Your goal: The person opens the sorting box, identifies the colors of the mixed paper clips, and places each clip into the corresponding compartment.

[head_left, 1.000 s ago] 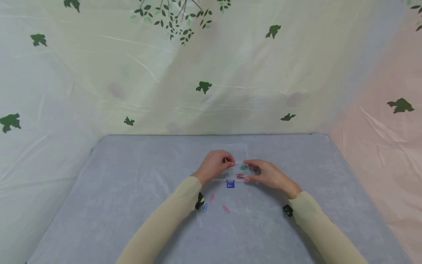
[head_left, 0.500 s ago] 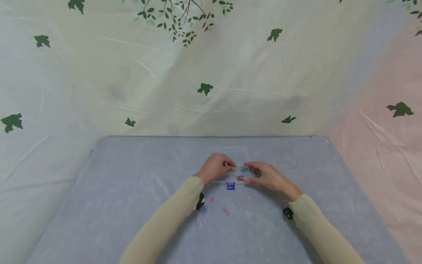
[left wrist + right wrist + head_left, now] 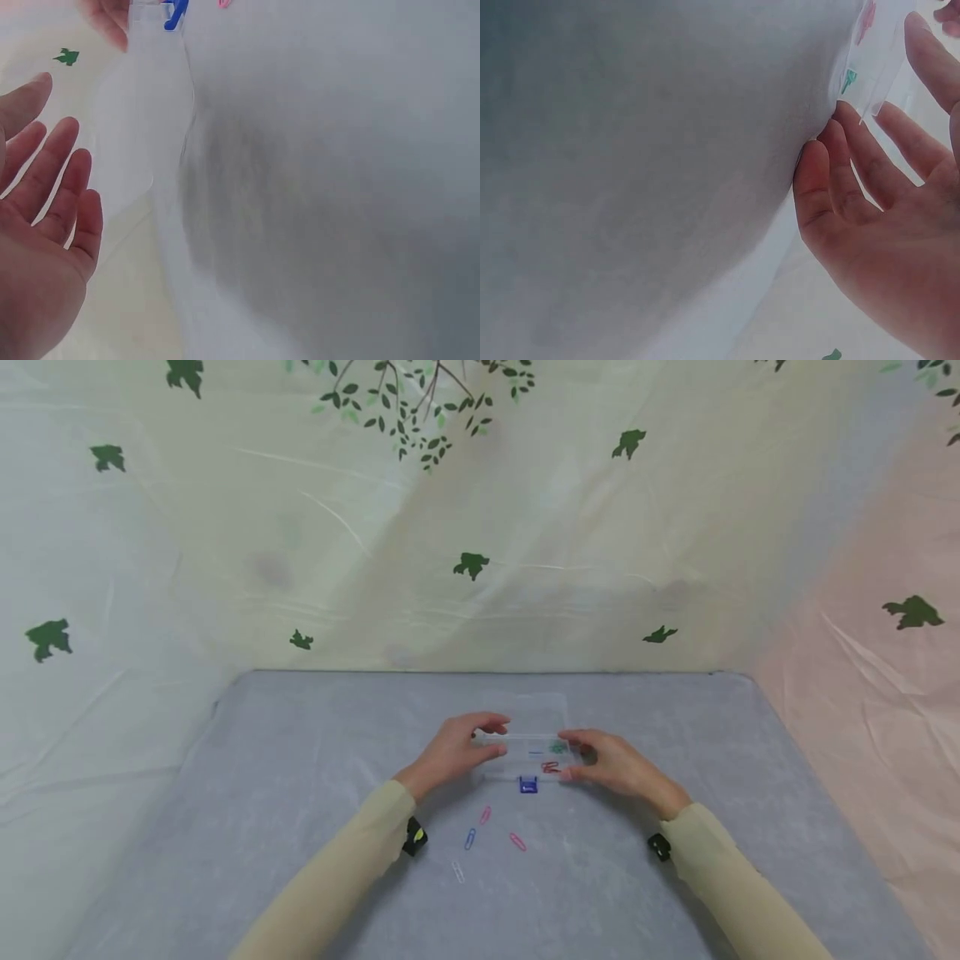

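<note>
Left hand [image 3: 453,750] pulled back, fingers straightened; right hand [image 3: 611,762] steadies clear box [image 3: 534,758].

clear box [image 3: 528,758] contents too small

A small clear plastic box [image 3: 528,758] with a blue latch [image 3: 528,786] at its 6 o'clock edge is lying flat, showing red and green clips inside.

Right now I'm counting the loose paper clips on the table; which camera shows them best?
The head view: four paper clips lie in plain sight. The left wrist view catches only a pink scrap at its top edge; the right wrist view shows none.
</note>
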Demonstrator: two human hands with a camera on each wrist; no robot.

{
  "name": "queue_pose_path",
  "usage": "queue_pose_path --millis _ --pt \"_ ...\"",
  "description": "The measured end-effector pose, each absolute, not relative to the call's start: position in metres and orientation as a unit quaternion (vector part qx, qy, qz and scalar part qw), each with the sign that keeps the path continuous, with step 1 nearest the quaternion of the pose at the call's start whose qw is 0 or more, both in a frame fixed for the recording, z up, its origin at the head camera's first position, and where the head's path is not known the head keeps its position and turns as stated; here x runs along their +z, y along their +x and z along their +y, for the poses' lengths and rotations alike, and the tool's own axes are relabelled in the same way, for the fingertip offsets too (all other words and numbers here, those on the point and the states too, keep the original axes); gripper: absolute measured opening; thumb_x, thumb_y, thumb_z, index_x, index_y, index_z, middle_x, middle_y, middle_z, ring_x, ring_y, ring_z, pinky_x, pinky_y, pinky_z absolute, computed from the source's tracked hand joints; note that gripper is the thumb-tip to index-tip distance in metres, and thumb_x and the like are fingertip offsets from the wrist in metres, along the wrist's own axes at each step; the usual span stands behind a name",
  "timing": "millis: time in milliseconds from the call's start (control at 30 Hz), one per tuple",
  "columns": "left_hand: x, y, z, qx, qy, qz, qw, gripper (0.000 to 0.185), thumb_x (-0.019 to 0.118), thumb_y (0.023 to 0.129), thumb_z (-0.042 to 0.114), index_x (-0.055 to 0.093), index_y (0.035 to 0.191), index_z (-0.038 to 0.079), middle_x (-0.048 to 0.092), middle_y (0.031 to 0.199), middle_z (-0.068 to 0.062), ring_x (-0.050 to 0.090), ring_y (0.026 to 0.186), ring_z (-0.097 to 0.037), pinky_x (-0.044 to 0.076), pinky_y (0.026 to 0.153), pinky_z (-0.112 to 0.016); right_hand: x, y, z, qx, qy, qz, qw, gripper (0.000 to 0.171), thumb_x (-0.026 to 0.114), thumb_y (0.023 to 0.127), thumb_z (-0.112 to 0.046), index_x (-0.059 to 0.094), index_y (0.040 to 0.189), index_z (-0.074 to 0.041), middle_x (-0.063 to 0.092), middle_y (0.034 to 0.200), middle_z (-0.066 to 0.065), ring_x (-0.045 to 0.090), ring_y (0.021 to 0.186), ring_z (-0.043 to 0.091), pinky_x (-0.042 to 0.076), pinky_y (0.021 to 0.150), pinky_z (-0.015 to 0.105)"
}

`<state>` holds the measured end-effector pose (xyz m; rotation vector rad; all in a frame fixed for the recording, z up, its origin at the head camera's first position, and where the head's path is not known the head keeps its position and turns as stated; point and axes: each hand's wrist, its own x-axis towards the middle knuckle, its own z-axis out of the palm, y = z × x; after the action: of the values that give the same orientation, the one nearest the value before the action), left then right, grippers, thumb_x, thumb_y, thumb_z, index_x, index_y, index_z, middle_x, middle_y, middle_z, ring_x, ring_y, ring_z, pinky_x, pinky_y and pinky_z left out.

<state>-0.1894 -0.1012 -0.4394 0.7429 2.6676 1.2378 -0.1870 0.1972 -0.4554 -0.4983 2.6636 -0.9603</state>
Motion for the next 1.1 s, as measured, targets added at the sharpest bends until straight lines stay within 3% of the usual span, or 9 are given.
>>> queue_pose_path --millis 333,700,933,1100 --pt "-0.434 -0.163 -0.131 0.388 0.264 0.879 0.079 0.038 0.078 0.095 0.021 0.069 0.130 0.009 0.069 0.128 -0.004 0.061 0.125 -0.025 0.048 0.109 -0.048 -0.456 -0.185 0.197 -0.337 -0.167 0.916 0.138 0.074 0.085 0.088 -0.033 0.054 0.150 -0.007 0.061 0.140 0.014 0.056 0.120 0.030 0.045 0.107 0.055" --pt "-0.440 -0.131 -0.147 0.382 0.311 0.866 0.087 0.041 0.079 0.094 0.020 0.066 0.131 0.008 0.070 0.124 -0.003 0.064 0.115 -0.024 0.054 0.099 -0.041 -0.456 -0.186 0.197 -0.332 -0.174 0.916 0.141 0.074 0.084 0.089 -0.033 0.054 0.150 -0.007 0.060 0.141 0.015 0.056 0.121 0.030 0.044 0.108 0.057" --pt "-0.446 -0.114 -0.152 0.384 0.328 0.855 0.115 0.028 0.081 0.092 0.021 0.070 0.116 0.012 0.069 0.113 0.002 0.062 0.102 -0.019 0.054 0.092 -0.033 -0.456 -0.185 0.197 -0.340 -0.169 0.914 0.142 0.074 0.085 0.088 -0.032 0.054 0.150 -0.008 0.061 0.140 0.013 0.056 0.120 0.029 0.045 0.107 0.055" --pt "-0.450 -0.106 -0.158 0.387 0.350 0.840 0.147 0.025 0.082 0.091 0.023 0.074 0.112 0.014 0.070 0.110 0.008 0.064 0.103 -0.013 0.054 0.093 -0.031 -0.456 -0.187 0.197 -0.342 -0.174 0.913 0.141 0.074 0.084 0.088 -0.033 0.054 0.150 -0.007 0.061 0.140 0.013 0.056 0.120 0.030 0.045 0.107 0.056"
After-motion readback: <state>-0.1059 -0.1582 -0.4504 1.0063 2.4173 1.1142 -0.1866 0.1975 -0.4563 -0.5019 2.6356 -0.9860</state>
